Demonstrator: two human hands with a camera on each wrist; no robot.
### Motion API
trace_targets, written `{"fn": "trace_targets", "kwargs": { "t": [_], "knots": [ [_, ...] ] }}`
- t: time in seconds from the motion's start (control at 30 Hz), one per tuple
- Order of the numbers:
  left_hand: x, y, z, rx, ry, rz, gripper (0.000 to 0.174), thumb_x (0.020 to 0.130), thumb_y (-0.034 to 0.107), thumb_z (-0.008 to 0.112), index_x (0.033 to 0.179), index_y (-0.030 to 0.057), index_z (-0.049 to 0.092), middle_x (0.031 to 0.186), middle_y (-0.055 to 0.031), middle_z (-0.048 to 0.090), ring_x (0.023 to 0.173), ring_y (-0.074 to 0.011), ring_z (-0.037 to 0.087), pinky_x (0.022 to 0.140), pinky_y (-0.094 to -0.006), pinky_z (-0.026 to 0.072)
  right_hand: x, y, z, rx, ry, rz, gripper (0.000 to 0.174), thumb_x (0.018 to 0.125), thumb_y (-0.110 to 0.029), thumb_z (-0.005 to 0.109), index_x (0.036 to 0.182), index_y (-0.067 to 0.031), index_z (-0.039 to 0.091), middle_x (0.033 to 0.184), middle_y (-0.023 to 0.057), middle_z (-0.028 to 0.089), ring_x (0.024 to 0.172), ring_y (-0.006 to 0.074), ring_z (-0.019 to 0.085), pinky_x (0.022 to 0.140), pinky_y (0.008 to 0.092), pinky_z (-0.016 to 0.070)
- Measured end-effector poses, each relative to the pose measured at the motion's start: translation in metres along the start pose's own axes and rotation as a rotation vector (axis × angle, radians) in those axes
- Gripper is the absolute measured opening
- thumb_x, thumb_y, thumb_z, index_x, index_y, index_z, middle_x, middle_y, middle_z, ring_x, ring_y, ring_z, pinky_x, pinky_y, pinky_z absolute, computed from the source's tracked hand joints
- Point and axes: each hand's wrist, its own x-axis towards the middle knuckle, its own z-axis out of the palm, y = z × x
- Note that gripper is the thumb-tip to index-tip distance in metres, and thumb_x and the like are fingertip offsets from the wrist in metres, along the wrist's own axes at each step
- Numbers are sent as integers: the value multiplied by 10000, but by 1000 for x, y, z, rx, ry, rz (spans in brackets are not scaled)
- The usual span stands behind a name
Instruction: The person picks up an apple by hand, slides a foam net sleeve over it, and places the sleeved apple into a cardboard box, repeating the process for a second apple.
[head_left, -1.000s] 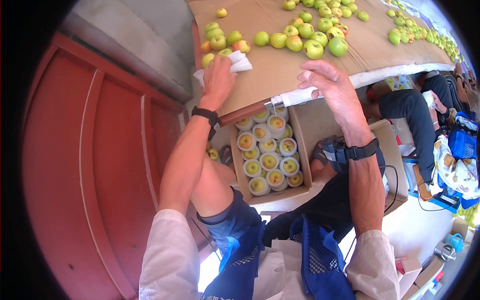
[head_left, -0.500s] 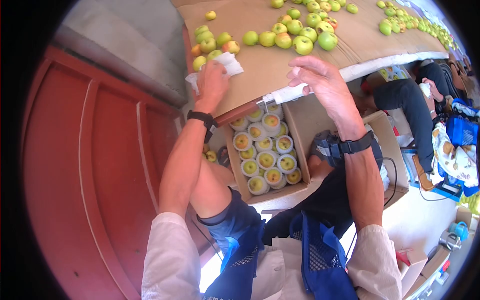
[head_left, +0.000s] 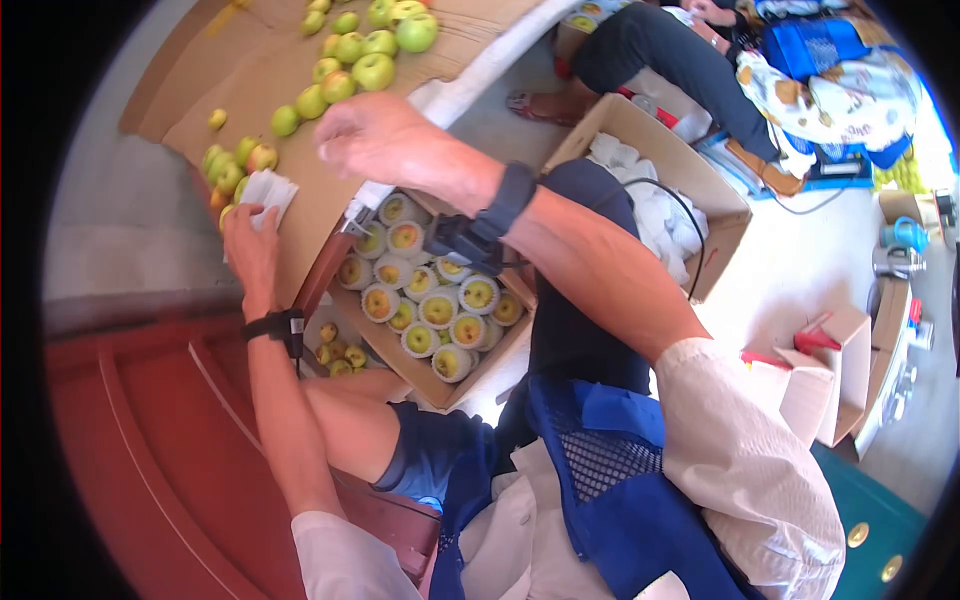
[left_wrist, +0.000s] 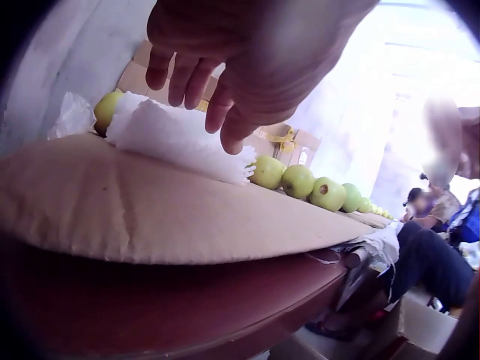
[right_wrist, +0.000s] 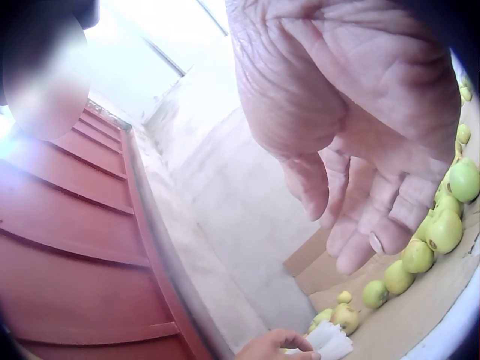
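Observation:
My left hand (head_left: 252, 245) is at the cardboard-covered table's left edge, beside a stack of white foam netting (head_left: 270, 190). In the left wrist view this hand (left_wrist: 255, 60) hangs over the netting (left_wrist: 176, 139), fingers spread and bent loosely down, not closed round it. Whether a fingertip touches it I cannot tell. My right hand (head_left: 385, 140) is raised over the table's front edge near the row of green apples (head_left: 373, 71). The right wrist view shows its palm (right_wrist: 360, 112) with loosely bent fingers and nothing held.
Below the table edge stands a carton (head_left: 445, 392) of apples in foam nets. Another carton (head_left: 728, 225) with white netting is to its right. A seated person's dark-trousered leg (head_left: 680, 75) is beyond. A red metal panel (head_left: 150, 450) stands at left.
The head view has turned to the right, so the table appears further left. My right hand has moved leftwards over the table, closer to my left hand, which stays by the netting.

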Motion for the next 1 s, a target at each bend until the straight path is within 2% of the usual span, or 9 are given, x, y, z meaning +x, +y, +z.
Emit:
{"fn": "trace_targets", "kwargs": {
  "t": [0.07,0.13,0.3,0.4,0.47,0.67,0.77,0.87,1.0],
  "knots": [
    [0,4,-7,-24,-13,-43,255,890,253,744,1030,49,685,1109,-157,638,1119,-363,593,970,-438,469,-1,-4,2,-48,9,4,293,886,-213,647,1083,-15,732,976,154,753,929,239,724,833,361,557],
    [-1,11,-20,-82,49,-63,249,911,249,729,1044,42,696,1126,-153,638,1123,-350,596,970,-424,470,0,-7,6,-94,38,-2,240,835,-179,613,988,-114,787,995,154,748,954,346,705,856,415,553],
    [-17,39,-51,-131,79,-67,270,921,227,725,1076,7,698,1146,-148,661,1149,-292,604,992,-388,463,2,-8,20,-54,8,2,266,862,-221,626,1029,-74,771,1022,158,749,985,312,708,876,394,547],
    [-40,57,-68,-271,15,-193,232,937,204,708,1086,26,698,1187,-128,655,1116,-258,618,988,-374,465,2,-10,25,-20,18,-5,264,860,-220,626,1024,-72,771,1015,156,751,986,315,710,875,396,546],
    [-62,55,-67,-648,-47,-289,231,961,187,687,1121,21,684,1218,-103,654,1057,-192,617,948,-310,482,1,-15,23,-45,15,-33,264,855,-203,629,1033,-68,769,1016,156,751,985,313,712,864,385,550],
    [-79,150,-111,-925,-268,-591,268,964,164,681,1193,26,664,1172,-83,684,1081,-128,607,862,-257,502,-5,-29,-10,135,39,-74,266,856,-161,623,1039,-25,759,932,155,760,838,229,748,789,356,573],
    [-60,166,-106,-981,-241,-534,289,959,162,682,1205,11,661,1145,-88,697,1101,-148,622,862,-271,501,9,-7,-23,192,128,-112,235,823,-172,628,960,-64,786,923,167,759,817,278,749,784,378,585],
    [-32,146,-93,-1057,-249,-343,330,986,186,659,1241,-20,623,1239,-116,658,1188,-227,636,926,-324,478,2,-4,-49,471,100,4,289,821,-115,686,1065,35,726,847,112,759,723,192,750,637,325,573],
    [4,132,-95,-1151,-134,-330,298,977,170,674,1213,-7,626,1213,-112,667,1159,-216,651,879,-303,489,7,7,-68,409,89,30,258,921,-126,635,1135,8,685,919,90,713,821,164,683,719,285,539]
  ]
}}
